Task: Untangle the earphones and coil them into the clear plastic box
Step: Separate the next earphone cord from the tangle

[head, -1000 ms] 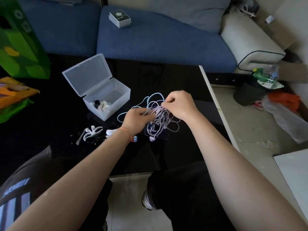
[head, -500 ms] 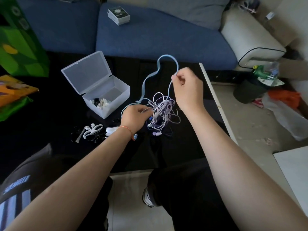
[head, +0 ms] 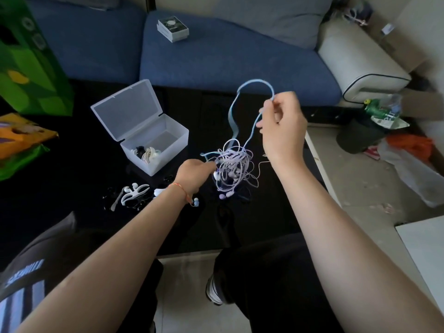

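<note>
Over the black table (head: 72, 179), right hand (head: 283, 131) pinches blue cable (head: 254, 83) aloft.

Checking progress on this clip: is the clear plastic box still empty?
Not empty. A coiled earphone already lies inside the open box, at its near left end.

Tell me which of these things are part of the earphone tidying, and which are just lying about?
Part of the job:
- tangle, held by the left hand
- blue cable, pinched and lifted by the right hand
- clear box, lid open, some earphones already inside

Lying about:
- white ear hooks on the table
- small box on the sofa
- green bag
</note>
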### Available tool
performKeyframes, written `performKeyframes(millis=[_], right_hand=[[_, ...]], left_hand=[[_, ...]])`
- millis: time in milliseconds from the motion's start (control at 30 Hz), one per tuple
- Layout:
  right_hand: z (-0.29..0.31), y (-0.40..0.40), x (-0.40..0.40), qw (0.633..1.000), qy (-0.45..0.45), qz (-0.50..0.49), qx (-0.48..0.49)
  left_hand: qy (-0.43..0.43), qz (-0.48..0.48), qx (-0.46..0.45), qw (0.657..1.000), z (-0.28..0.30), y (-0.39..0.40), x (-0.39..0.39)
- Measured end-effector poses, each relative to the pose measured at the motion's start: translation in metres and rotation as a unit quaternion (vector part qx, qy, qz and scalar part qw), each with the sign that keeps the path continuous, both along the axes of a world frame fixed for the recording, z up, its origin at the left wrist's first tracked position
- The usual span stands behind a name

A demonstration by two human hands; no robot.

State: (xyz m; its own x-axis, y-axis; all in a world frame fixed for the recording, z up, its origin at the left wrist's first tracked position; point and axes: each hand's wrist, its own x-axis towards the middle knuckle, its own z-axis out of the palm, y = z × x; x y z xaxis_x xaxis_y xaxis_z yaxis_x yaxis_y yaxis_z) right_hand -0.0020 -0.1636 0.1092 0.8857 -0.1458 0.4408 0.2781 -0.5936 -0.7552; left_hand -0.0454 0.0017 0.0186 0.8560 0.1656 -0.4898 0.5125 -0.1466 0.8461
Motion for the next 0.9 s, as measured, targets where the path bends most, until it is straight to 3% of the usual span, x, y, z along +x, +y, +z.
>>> performKeyframes(millis=[100,200,267,400,467,600,700,767,900], right_hand=[[-0.009,-0.004,0.000,0.986,0.136,0.034,-0.085],[-0.004,-0.001,-0.002,0.998,0.060,0.020,-0.010],[-0.002,0.003,-0.002,0.996,0.074,0.031,0.040],[-0.019,0.003,-0.003,0.956,0.290,0.042,-0.003],[-0.021,0.003,-0.001,0.943,0.329,0.042,0.010],[-0.024,0.006,0.006,0.929,0.338,0.060,0.137],[-0.024,0.011,0.012,0.935,0.243,0.060,0.250],[-0.028,0.010,0.015,0.948,0.244,0.058,0.195],[-0.043,0.008,0.009,0.944,0.298,0.099,-0.098]], left_hand=[[-0.045,0.030,-0.024,0.998,0.003,-0.002,-0.001],[-0.116,0.041,-0.026,0.992,0.006,-0.005,-0.004],[-0.157,0.052,-0.041,0.985,0.008,-0.008,-0.007],[-0.151,0.067,-0.038,0.986,-0.001,-0.013,-0.005],[-0.116,0.069,-0.025,0.991,-0.005,-0.014,-0.004],[-0.102,0.054,-0.040,0.992,-0.003,-0.014,-0.002],[-0.085,0.012,-0.011,0.996,-0.008,-0.014,-0.003],[-0.068,-0.002,-0.005,0.998,-0.013,-0.015,-0.002],[-0.063,-0.039,0.042,0.996,-0.022,-0.014,-0.003]])
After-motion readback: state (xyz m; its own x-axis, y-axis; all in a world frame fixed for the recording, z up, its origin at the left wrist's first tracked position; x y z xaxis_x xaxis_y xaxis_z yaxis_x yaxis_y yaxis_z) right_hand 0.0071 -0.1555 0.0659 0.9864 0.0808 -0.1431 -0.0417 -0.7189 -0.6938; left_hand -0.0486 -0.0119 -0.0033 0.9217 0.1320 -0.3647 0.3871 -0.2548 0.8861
